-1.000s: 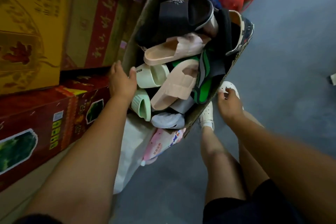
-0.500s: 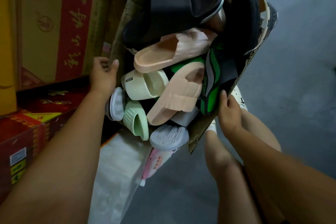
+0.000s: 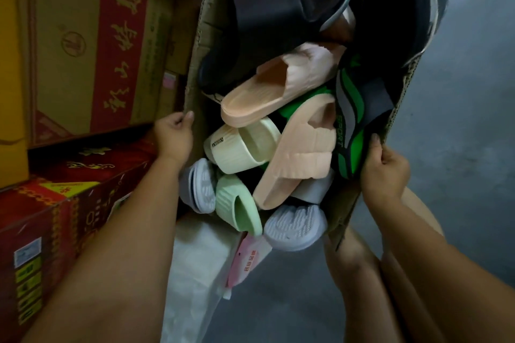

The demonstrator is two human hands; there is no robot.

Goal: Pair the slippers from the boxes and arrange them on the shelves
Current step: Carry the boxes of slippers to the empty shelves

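An open cardboard box (image 3: 198,44) full of mixed slippers fills the middle of the view. Inside lie black slippers (image 3: 281,8), two peach ones (image 3: 301,159), a cream one (image 3: 237,147), a pale green one (image 3: 239,206), a green and black one (image 3: 351,120) and pale lilac ones (image 3: 295,228). My left hand (image 3: 174,138) grips the box's left wall. My right hand (image 3: 386,172) grips its right wall, fingers curled over the edge.
Red and yellow printed cartons (image 3: 92,44) are stacked close on the left. A white plastic bag (image 3: 195,267) and a pink packet (image 3: 248,262) lie under the box. My bare legs (image 3: 354,267) stand on the grey floor (image 3: 468,120) at right.
The box of slippers has come up closer to the camera, held in both hands. My left hand shifted its hold along the left wall.
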